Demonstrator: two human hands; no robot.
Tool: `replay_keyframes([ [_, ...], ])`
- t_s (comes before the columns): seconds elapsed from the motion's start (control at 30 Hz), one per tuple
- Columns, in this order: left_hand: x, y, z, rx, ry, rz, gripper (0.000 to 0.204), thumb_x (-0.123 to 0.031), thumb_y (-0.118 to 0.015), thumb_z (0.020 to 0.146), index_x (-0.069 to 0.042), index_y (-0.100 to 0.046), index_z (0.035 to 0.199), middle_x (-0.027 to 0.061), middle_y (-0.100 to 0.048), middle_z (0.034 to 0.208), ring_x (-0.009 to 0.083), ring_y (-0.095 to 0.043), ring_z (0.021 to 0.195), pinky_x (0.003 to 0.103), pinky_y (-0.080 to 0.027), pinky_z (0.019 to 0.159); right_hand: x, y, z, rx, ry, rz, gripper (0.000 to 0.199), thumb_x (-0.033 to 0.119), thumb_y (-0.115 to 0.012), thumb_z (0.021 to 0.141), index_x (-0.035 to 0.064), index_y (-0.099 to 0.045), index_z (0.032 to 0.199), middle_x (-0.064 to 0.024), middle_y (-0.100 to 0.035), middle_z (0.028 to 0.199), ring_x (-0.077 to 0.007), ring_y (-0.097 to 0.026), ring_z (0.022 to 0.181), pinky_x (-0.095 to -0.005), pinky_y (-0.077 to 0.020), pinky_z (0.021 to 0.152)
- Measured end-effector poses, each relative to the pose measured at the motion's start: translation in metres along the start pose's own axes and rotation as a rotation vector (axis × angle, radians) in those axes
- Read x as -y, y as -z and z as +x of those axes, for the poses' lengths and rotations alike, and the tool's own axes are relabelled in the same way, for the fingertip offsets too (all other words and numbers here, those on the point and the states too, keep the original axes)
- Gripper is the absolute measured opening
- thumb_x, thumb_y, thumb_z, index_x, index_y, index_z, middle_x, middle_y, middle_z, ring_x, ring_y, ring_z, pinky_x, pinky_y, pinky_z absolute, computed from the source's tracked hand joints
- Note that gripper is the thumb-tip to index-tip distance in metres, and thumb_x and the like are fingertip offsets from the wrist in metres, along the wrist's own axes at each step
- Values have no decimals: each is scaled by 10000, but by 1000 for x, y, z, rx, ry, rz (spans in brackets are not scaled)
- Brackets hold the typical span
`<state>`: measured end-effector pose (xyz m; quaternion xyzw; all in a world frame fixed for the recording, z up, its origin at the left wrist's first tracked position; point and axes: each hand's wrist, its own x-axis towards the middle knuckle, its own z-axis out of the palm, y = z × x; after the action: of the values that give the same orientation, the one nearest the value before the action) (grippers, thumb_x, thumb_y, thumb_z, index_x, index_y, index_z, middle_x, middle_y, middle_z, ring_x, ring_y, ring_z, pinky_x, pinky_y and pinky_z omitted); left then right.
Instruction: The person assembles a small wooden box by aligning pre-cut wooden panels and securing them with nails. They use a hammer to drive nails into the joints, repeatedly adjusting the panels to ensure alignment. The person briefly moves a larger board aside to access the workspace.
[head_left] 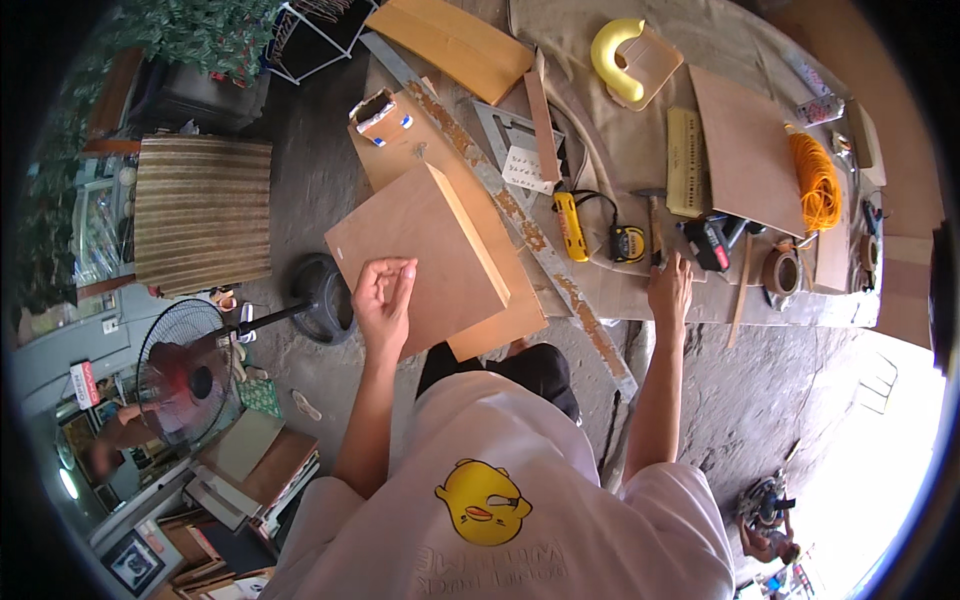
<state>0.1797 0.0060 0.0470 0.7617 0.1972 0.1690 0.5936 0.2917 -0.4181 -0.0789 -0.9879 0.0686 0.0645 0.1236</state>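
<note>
My left hand [384, 302] is held over a flat square wooden box [400, 245], its thumb and fingertips pinched together. Whatever may be between those fingertips is too small to make out. On the table's near edge lies a hammer [655, 225] with a wooden handle. My right hand [669, 290] reaches to the lower end of that handle with its fingers stretched out; I cannot tell if they touch it. Left of the hammer are a yellow-and-black tape measure [627, 243] and a yellow tool [571, 226]. A small open carton [381, 117] stands beyond the box.
A long rusty metal bar [530, 235] slants past the box. Rightward on the table are a black tool [708, 240], a brown tape roll [781, 271], orange cord [815, 180] and a thin board [740, 150]. A fan [190, 370] stands at left; a person [768, 538] is far lower right.
</note>
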Motion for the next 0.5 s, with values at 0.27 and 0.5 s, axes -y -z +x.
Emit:
replay_keyframes([
  [0.27, 8, -17, 107, 122, -298, 314, 81, -44, -657, 985, -14, -605, 1038, 157, -719, 1177, 223, -652, 1134, 367, -479, 1025, 21, -4, 3, -42, -100, 173, 380, 75, -562, 981, 40, -480, 1351, -289, -487, 1329, -507, -560, 1165, -571, -500, 946],
  [0.5, 27, -23, 145, 456, -509, 553, 49, -67, -568, 1030, -51, -521, 1030, 177, -709, 1240, 334, -560, 1324, 443, -379, 1133, 36, 3, -43, -387, -272, 348, 257, 161, -552, 1053, -25, -496, 1222, -214, -612, 1040, -357, -625, 908, -442, -488, 825],
])
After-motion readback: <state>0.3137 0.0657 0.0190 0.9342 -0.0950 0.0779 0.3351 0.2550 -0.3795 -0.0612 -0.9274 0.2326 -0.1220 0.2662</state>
